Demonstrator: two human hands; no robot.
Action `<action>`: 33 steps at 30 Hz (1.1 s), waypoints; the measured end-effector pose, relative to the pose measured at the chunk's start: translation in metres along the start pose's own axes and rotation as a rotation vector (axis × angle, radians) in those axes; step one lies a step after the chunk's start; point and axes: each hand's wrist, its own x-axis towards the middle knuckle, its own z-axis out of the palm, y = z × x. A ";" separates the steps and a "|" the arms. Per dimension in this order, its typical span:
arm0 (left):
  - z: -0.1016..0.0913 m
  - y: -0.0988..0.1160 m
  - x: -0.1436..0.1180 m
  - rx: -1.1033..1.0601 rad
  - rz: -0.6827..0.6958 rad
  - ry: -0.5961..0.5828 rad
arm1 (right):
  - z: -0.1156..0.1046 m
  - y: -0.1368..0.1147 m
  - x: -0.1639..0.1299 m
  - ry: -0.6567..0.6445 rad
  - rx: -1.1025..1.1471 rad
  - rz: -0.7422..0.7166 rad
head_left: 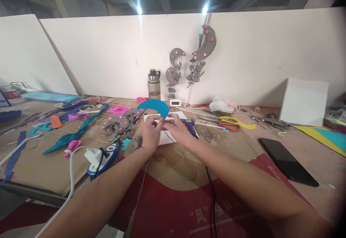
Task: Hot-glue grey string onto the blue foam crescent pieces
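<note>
A blue crescent cutout (154,105) stands up above my hands, its lower tip between them. My left hand (151,131) pinches it near that tip with thumb and fingers. Close against it, my right hand (177,128) has its fingers closed at the same spot, where a grey cord (186,177) comes out and loops down onto the cardboard; the exact grip is partly hidden. Under the hands lies white paper (177,115). A blue glue gun (190,125) rests just right of my right hand. A ball of grey cord (137,142) sits left of my left hand.
Grey felt crescents with pink dots (116,124) lie left; similar ones (207,45) hang on the white board. A bottle (154,85) stands behind. Scissors (229,124) and a phone (288,161) lie right. A power strip (109,155) with a white cable is at left.
</note>
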 end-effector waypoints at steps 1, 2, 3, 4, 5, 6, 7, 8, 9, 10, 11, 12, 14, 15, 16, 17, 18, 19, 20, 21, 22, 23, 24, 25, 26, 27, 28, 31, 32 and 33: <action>-0.002 0.000 0.002 0.030 0.025 0.024 | 0.004 0.001 0.000 -0.017 0.053 0.044; -0.003 0.000 0.004 0.067 0.052 0.050 | 0.006 0.002 0.000 -0.028 0.088 0.079; -0.004 -0.001 0.006 0.097 0.073 0.065 | 0.008 0.003 0.000 -0.034 0.105 0.100; -0.004 -0.002 0.007 0.120 0.083 0.070 | 0.007 0.005 0.000 -0.029 0.107 0.102; -0.005 -0.002 0.007 0.137 0.084 0.067 | 0.007 0.007 0.000 -0.018 0.096 0.096; -0.005 -0.003 0.008 0.146 0.079 0.058 | 0.005 0.010 0.000 -0.005 0.069 0.089; -0.005 -0.004 0.008 0.148 0.069 0.045 | 0.003 0.012 0.000 0.008 0.025 0.075; -0.004 -0.004 0.008 0.145 0.057 0.029 | 0.000 0.014 0.000 0.025 -0.030 0.050; -0.004 -0.005 0.008 0.134 0.044 0.010 | -0.003 0.015 0.000 0.038 -0.085 0.019; -0.004 -0.006 0.008 0.115 0.028 -0.010 | -0.005 0.017 0.001 0.052 -0.132 -0.016; -0.003 -0.007 0.007 0.083 0.007 -0.034 | -0.007 0.017 0.001 0.066 -0.169 -0.055; -0.003 -0.007 0.007 0.039 -0.016 -0.057 | -0.009 0.017 0.002 0.079 -0.197 -0.097; -0.001 -0.008 0.006 -0.064 -0.056 -0.098 | -0.011 0.017 0.003 0.100 -0.226 -0.171; -0.001 -0.008 0.006 -0.110 -0.068 -0.114 | -0.012 0.018 0.003 0.108 -0.232 -0.198; 0.000 -0.007 0.005 -0.148 -0.075 -0.125 | -0.012 0.018 0.004 0.120 -0.234 -0.219; 0.000 -0.007 0.005 -0.179 -0.079 -0.133 | -0.012 0.018 0.004 0.133 -0.230 -0.232; 0.001 -0.007 0.004 -0.204 -0.084 -0.137 | -0.012 0.019 0.005 0.148 -0.223 -0.238; 0.002 -0.007 0.004 -0.230 -0.091 -0.141 | -0.012 0.020 0.005 0.163 -0.214 -0.241; 0.002 -0.007 0.003 -0.257 -0.102 -0.146 | -0.012 0.021 0.006 0.177 -0.209 -0.242; 0.003 -0.008 0.002 -0.282 -0.114 -0.152 | -0.013 0.021 0.006 0.189 -0.210 -0.245; 0.004 -0.008 0.001 -0.303 -0.123 -0.159 | -0.014 0.022 0.006 0.200 -0.216 -0.245; 0.005 -0.009 0.000 -0.322 -0.130 -0.166 | -0.015 0.023 0.007 0.215 -0.226 -0.244; 0.005 -0.010 -0.002 -0.336 -0.135 -0.172 | -0.016 0.023 0.007 0.235 -0.239 -0.239; 0.006 -0.011 -0.003 -0.349 -0.138 -0.177 | -0.017 0.024 0.007 0.255 -0.252 -0.232; 0.007 -0.011 -0.004 -0.363 -0.142 -0.181 | -0.018 0.024 0.008 0.271 -0.262 -0.226; 0.008 -0.011 -0.005 -0.377 -0.147 -0.184 | -0.018 0.024 0.008 0.283 -0.270 -0.223; 0.008 -0.011 -0.006 -0.393 -0.153 -0.184 | -0.019 0.024 0.008 0.290 -0.273 -0.224; 0.009 -0.010 -0.007 -0.437 -0.187 -0.179 | -0.019 0.024 0.008 0.283 -0.263 -0.234; 0.009 -0.010 -0.007 -0.448 -0.200 -0.176 | -0.018 0.025 0.009 0.278 -0.258 -0.234; 0.010 -0.009 -0.007 -0.458 -0.214 -0.174 | -0.018 0.025 0.009 0.271 -0.253 -0.234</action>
